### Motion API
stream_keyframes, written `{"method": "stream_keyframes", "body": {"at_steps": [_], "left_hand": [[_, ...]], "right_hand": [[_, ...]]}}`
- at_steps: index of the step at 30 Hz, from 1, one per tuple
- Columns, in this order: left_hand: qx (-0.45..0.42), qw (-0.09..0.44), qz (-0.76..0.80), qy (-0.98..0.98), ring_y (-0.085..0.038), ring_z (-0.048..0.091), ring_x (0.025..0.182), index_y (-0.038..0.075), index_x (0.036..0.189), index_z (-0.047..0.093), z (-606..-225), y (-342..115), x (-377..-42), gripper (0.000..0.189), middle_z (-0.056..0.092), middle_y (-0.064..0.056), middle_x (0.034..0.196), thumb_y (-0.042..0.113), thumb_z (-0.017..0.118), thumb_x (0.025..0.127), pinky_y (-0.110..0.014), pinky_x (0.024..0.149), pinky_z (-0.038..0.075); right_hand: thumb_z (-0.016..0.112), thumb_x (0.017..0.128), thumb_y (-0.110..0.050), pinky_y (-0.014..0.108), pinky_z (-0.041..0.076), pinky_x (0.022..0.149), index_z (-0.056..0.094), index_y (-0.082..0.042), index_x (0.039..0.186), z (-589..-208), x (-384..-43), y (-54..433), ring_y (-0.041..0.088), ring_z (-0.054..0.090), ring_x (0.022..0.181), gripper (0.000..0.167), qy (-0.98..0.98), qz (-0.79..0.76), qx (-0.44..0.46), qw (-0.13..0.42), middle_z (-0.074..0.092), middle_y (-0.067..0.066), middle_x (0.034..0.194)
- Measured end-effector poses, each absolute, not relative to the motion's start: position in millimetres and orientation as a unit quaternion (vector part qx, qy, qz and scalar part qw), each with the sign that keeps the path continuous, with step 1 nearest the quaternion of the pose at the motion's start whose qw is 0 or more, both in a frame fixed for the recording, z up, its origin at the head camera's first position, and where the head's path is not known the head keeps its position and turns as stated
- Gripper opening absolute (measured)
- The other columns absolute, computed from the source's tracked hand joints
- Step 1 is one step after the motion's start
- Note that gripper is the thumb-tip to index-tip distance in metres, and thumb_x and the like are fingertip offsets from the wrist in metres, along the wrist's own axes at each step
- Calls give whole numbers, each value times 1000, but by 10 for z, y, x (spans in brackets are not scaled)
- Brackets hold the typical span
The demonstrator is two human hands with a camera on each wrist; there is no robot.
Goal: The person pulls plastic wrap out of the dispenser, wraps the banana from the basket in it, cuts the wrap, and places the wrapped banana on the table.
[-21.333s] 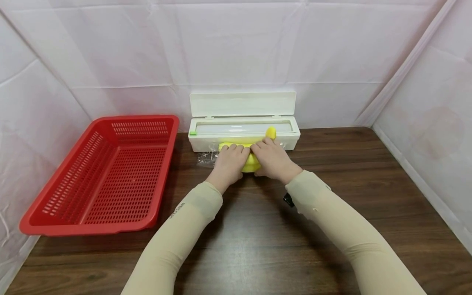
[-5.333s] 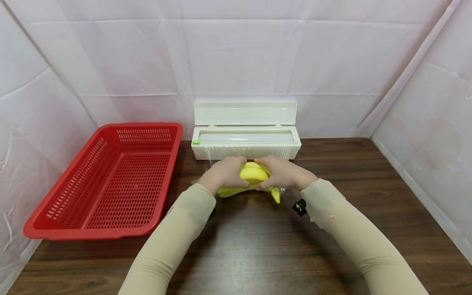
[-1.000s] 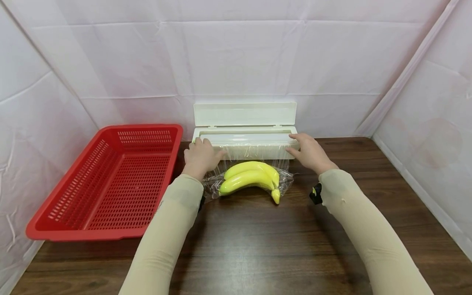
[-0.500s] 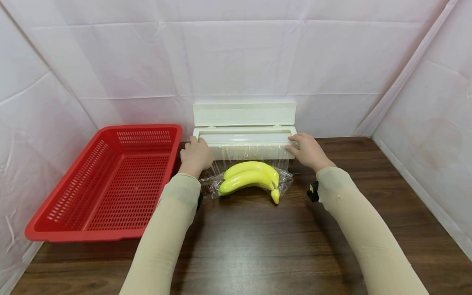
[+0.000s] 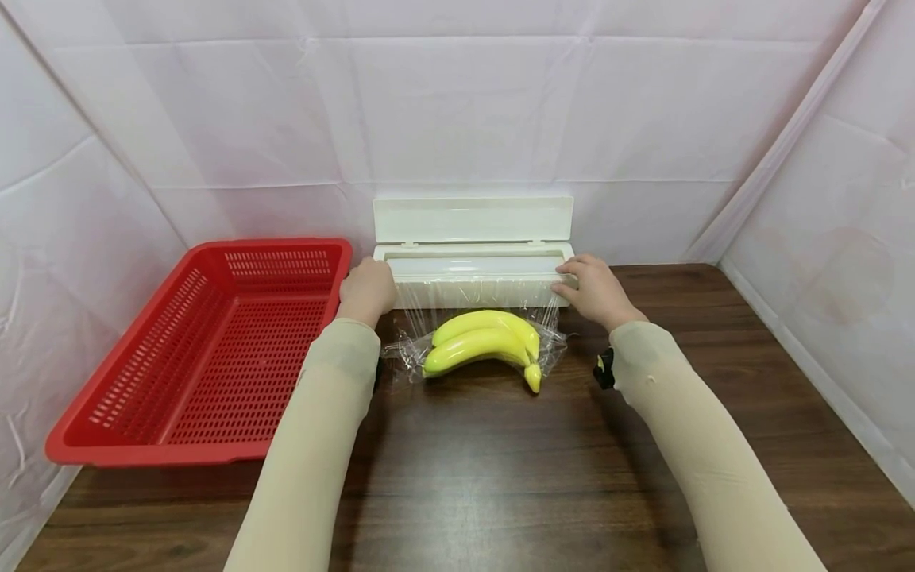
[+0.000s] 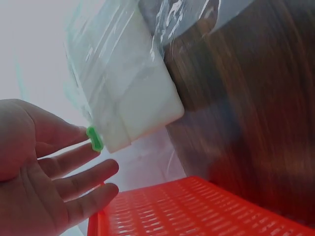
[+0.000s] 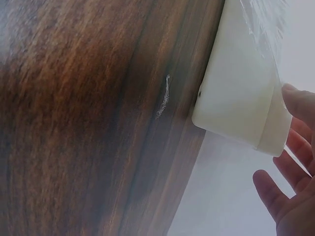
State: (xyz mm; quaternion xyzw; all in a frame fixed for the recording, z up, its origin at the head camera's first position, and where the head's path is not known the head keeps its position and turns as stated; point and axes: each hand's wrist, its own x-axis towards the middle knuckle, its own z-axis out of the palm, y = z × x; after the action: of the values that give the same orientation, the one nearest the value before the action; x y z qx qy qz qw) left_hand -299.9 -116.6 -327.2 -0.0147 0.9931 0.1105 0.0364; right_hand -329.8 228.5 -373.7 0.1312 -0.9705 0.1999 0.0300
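Note:
My left hand [image 5: 368, 290] is at the left end of a white cling film dispenser [image 5: 422, 296], its thumb and forefinger pinching the small green cutter slider [image 6: 94, 139]; the other fingers are spread. My right hand [image 5: 599, 292] grips the dispenser's right end, thumb on the front edge and fingers round the end. The lid [image 5: 473, 219] stands raised, with the roll [image 5: 472, 266] inside. Clear cling film [image 5: 422, 322] runs down the front to a bunch of yellow bananas [image 5: 479, 349] lying in film on the table.
A red perforated basket [image 5: 229, 357] stands on the left, its right rim close to my left forearm. The dark wooden table [image 5: 472, 469] ends at white sheeting [image 5: 465, 103] behind and at both sides. A thin film scrap [image 7: 165, 97] lies near the dispenser.
Both hands left the bananas for the dispenser's ends. Over the last second my left hand slid left to its corner; my right hand barely moved. The bananas stayed put.

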Motion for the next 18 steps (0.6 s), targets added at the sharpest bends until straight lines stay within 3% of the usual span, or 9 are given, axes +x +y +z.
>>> {"method": "stream_keyframes", "body": {"at_steps": [8, 18], "left_hand": [[-8, 35, 114, 993, -36, 57, 105, -6, 116, 57, -3228, -1225, -3074, 30, 53, -23, 121, 7, 46, 91, -48, 82, 52], [-5, 28, 133, 991, -30, 61, 91, -3, 108, 61, -3255, -1254, -3159, 22, 62, -23, 112, 1, 50, 89, -42, 66, 52]], "right_hand": [[60, 93, -24, 54, 32, 106, 57, -2, 125, -3758, -3320, 2263, 40, 37, 128, 40, -969, 202, 136, 46, 44, 20, 136], [56, 95, -25, 56, 29, 108, 57, -1, 126, -3728, -3315, 2315, 41, 31, 134, 39, -964, 229, 138, 16, 38, 20, 143]]}}
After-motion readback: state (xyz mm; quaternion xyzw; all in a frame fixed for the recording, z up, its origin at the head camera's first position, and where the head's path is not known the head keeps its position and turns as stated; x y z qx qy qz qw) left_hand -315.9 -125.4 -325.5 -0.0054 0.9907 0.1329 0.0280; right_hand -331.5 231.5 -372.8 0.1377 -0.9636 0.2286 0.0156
